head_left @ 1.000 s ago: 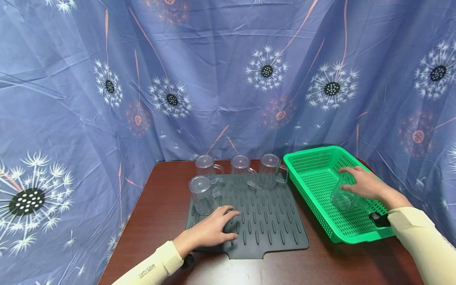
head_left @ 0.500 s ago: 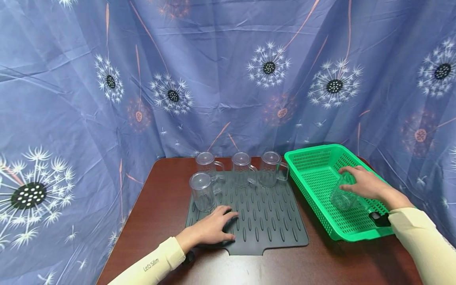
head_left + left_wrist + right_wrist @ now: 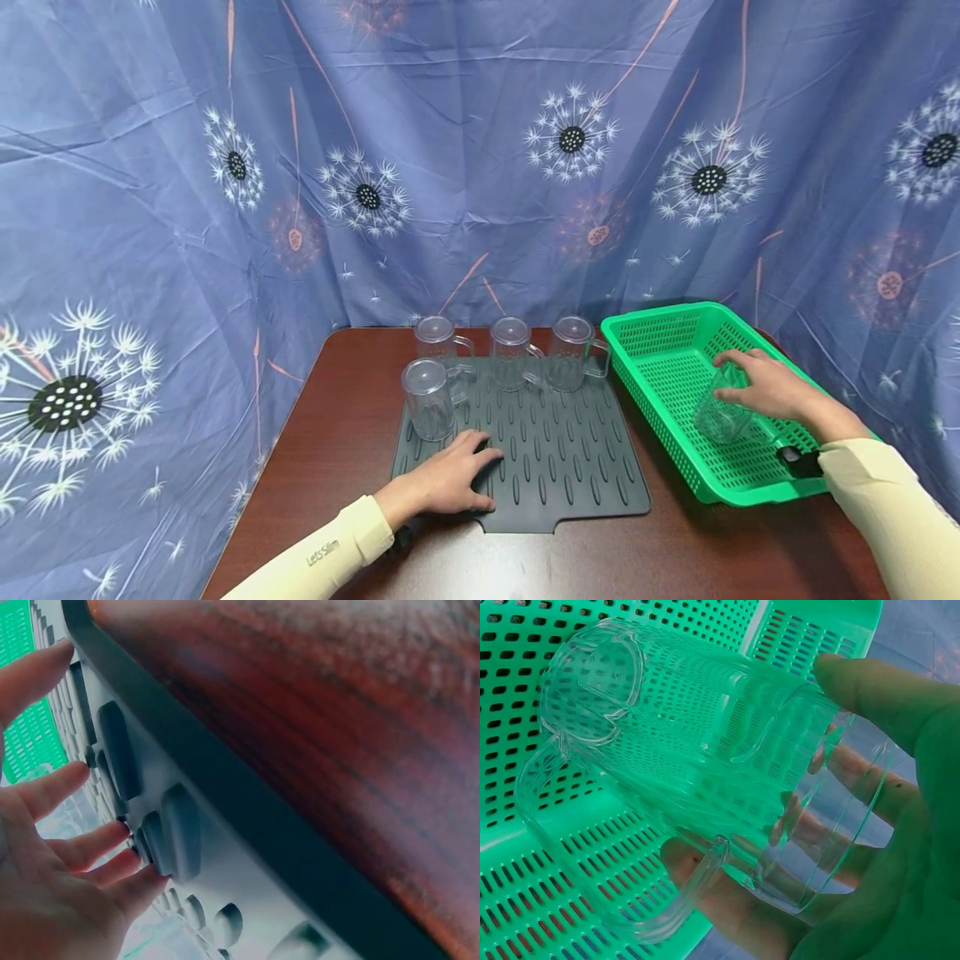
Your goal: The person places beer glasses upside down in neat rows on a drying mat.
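Note:
My right hand (image 3: 767, 385) grips a clear glass mug (image 3: 722, 414) inside the green basket (image 3: 671, 433). In the right wrist view the thumb and fingers wrap the mug's rim end, and the mug's handle (image 3: 667, 919) points to the lower left. The mug is tilted; whether it touches the basket floor I cannot tell. Fingers spread, my left hand (image 3: 447, 477) lies at the front left of the dark grey drying mat (image 3: 558, 467), its fingertips (image 3: 154, 879) touching or just over the ridges. Nearest to it, a clear mug (image 3: 431, 404) stands upside down on the mat.
At the back of the mat stand three more upturned glass mugs: a left one (image 3: 435, 342), a middle one (image 3: 510, 358) and a right one (image 3: 567, 358), close to the basket's left wall. Brown table (image 3: 322, 417) surrounds the mat. A blue dandelion-patterned curtain (image 3: 465, 167) hangs behind.
The head view has tilted slightly, so the table sits a little higher in it. Both hands keep almost the same place, the right one holding the mug in the basket.

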{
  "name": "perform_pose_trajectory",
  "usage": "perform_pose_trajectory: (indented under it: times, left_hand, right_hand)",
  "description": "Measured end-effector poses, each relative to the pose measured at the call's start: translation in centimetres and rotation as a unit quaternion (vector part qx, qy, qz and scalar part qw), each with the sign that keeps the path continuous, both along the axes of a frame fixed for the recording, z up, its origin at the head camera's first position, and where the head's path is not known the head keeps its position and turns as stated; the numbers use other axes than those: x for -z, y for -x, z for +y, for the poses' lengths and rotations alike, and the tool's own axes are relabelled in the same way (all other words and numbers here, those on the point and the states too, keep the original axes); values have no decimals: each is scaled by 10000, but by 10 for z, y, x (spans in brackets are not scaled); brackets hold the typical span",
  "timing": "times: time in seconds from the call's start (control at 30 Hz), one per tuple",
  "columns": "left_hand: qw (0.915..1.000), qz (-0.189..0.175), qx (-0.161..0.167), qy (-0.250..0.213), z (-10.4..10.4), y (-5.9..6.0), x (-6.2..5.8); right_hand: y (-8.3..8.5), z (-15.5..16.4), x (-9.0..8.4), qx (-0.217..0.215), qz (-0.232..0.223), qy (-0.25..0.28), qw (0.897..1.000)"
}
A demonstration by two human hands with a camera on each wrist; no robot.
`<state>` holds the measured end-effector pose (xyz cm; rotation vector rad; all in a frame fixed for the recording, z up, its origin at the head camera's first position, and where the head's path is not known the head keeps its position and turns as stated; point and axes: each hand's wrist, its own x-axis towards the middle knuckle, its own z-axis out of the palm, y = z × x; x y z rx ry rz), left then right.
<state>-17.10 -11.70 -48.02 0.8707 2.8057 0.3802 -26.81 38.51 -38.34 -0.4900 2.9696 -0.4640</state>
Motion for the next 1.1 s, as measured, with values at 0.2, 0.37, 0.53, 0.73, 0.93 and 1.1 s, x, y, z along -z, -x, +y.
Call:
perform_pose_trajectory:
  times: [0.2, 0.37, 0.53, 0.73, 0.93, 1.1]
  left_hand:
    - [9998, 148, 12, 96, 1, 0, 2]
    - [9997, 197, -14, 108, 2, 0, 3]
    - [9998, 181, -40, 85, 1, 0, 5]
    - [9999, 77, -78, 80, 1, 1, 6]
    - [9999, 67, -95, 94, 1, 1, 5]
    - [9999, 41, -88, 123, 1, 0, 2]
  right_hand:
    - [0, 1, 2, -47, 184, 70, 9998]
    - [-3, 0, -1, -48, 165, 125, 9998]
    - [-4, -1, -2, -71, 194, 217, 9996]
    - [-5, -2, -6, -130, 129, 535, 9984]
    - [-6, -5, -17, -96, 360, 565, 9977]
    - [-8, -10, -27, -100, 455, 588, 9972]
